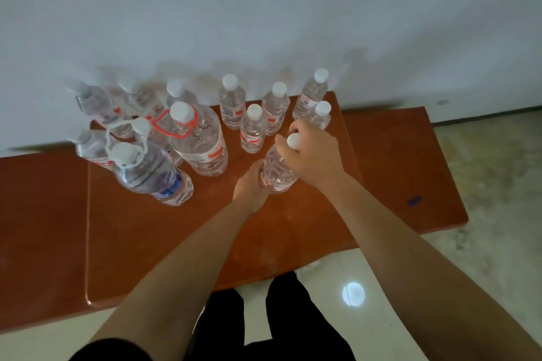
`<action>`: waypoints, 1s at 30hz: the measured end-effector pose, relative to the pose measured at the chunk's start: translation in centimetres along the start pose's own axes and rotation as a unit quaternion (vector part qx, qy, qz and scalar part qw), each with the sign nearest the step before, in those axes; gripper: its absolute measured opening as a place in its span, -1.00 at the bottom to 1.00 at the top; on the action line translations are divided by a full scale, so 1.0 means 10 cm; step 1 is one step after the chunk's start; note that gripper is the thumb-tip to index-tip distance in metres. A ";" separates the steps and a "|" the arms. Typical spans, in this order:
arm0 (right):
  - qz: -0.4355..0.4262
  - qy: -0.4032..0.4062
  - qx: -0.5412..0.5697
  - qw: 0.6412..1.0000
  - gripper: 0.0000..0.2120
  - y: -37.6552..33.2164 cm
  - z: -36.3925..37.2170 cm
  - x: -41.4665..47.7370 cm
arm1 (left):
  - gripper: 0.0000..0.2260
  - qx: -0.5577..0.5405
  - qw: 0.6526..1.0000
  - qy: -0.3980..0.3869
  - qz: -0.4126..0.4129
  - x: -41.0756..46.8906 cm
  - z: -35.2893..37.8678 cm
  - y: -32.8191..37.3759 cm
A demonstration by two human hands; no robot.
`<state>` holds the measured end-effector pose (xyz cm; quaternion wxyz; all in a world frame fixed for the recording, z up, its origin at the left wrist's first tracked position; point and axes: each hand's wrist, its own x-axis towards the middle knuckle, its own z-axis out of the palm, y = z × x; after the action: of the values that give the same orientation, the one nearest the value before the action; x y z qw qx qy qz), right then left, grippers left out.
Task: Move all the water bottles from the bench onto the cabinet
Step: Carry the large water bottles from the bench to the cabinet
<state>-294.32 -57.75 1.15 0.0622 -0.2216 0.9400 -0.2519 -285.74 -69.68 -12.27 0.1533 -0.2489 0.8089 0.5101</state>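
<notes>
A small clear water bottle [277,173] with a white cap stands on the orange-brown bench [164,237], nearest to me. My left hand [249,184] grips its lower body from the left. My right hand [313,152] curls round its neck just below the cap. Behind it stand several more small bottles [252,132]. A large bottle with a red handle [199,141] and a large bottle with a white handle and blue label [149,173] stand to the left. The far-left bottles are blurred.
A pale wall [264,23] rises right behind the bench. A lower orange-brown surface [404,161] extends to the right, with a small blue mark on it. Glossy floor tiles [484,184] lie to the right and below. My dark-trousered legs [281,325] stand at the bench's front edge.
</notes>
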 end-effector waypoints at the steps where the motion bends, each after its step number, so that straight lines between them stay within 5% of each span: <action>1: 0.002 -0.004 0.006 1.000 -0.74 -0.05 0.05 0.01 | -0.47 -0.032 0.999 -0.016 -0.014 0.00 -0.03 -0.01; 4: 0.024 0.008 0.029 0.999 -0.77 -0.07 0.12 -0.01 | -0.53 -0.112 0.991 -0.062 -0.027 0.01 -0.11 -0.03; 12: 0.053 -0.053 -0.054 0.996 -0.60 -0.13 -0.03 -0.05 | -0.56 -0.098 0.989 -0.108 -0.010 -0.20 -0.38 0.15; 16: 0.038 -0.064 -0.115 0.991 -0.24 -0.15 -0.31 -0.08 | -0.63 0.116 0.989 0.037 0.080 -0.43 -0.82 0.45; 22: -0.064 0.024 -0.132 0.989 -0.31 -0.13 -0.73 0.06 | -0.64 0.190 0.962 0.162 0.110 -0.86 -1.32 0.94; 26: -0.168 0.004 -0.151 0.974 -0.34 -0.18 -0.72 0.08 | -0.63 0.170 0.959 0.220 0.054 -1.42 -1.16 0.97; 30: -0.278 -0.041 -0.149 0.948 -0.40 -0.41 -0.51 -0.09 | -0.57 0.230 0.920 0.311 -0.057 -2.02 -0.98 0.72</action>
<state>-293.12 -58.23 7.65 -0.0052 -0.4913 0.8643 -0.1074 -272.97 -71.01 7.47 -0.0237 -0.3985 0.8954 0.1971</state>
